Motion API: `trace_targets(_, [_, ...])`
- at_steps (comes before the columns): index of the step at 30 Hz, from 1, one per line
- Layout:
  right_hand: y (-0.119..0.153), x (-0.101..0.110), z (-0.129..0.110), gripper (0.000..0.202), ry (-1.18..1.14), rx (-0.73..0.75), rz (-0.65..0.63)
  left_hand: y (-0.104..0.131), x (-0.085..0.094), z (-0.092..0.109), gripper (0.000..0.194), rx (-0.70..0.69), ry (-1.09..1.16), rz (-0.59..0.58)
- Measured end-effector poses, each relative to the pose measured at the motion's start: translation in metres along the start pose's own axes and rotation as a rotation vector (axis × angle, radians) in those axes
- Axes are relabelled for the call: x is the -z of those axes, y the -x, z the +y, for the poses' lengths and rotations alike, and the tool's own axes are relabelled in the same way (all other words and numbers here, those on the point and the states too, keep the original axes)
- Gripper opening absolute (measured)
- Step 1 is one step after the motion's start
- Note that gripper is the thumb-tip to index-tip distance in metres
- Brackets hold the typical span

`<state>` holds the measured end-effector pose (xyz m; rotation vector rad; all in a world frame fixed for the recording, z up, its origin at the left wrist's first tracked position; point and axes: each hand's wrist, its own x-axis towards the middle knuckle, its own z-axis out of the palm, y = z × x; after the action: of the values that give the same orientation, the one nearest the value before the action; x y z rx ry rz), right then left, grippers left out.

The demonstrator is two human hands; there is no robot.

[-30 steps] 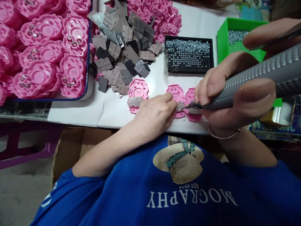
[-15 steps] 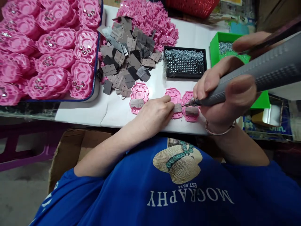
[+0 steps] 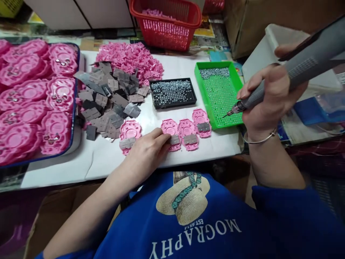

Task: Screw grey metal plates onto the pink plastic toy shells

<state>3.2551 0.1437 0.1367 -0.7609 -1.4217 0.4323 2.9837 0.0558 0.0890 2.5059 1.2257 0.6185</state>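
My left hand (image 3: 147,150) rests on the table with its fingers closed at the left edge of a pink plastic casing (image 3: 169,126), which carries a grey metal plate (image 3: 175,140). Two more pink casings with plates, the nearer one (image 3: 186,126) and one farther right (image 3: 199,116), lie beside it. Left of my hand is another plated casing (image 3: 130,128). My right hand (image 3: 269,99) is wrapped round a grey electric screwdriver (image 3: 307,59). Its bit points down over the near part of a green screw tray (image 3: 206,100); whether the tip touches a screw, I cannot tell.
A black screw tray (image 3: 175,105) stands behind the casings. Loose metal plates (image 3: 107,97) and small pink parts (image 3: 129,61) are heaped to the left. A blue-rimmed tray (image 3: 72,135) holds stacked pink casings. At the back stands a red basket (image 3: 167,36).
The screwdriver in my right hand has moved from the plate on the held casing to above the green tray. My left hand stays at the casing. The view has shifted, showing more behind the table.
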Motion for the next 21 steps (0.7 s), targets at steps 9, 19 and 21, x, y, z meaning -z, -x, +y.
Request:
trace_targets(9, [0.005, 0.001, 0.017, 0.029, 0.061, 0.055, 0.148, -0.002, -0.001, 0.000, 0.018, 0.023, 0.012, -0.032])
trace_targets(19, [0.006, 0.003, 0.023, 0.030, 0.036, 0.035, 0.156, 0.000, -0.003, -0.001, 0.019, -0.002, -0.007, 0.020])
trace_targets(21, [0.006, 0.001, 0.022, 0.029, -0.023, 0.072, 0.146, 0.000, -0.003, 0.000, 0.019, -0.002, -0.008, 0.028])
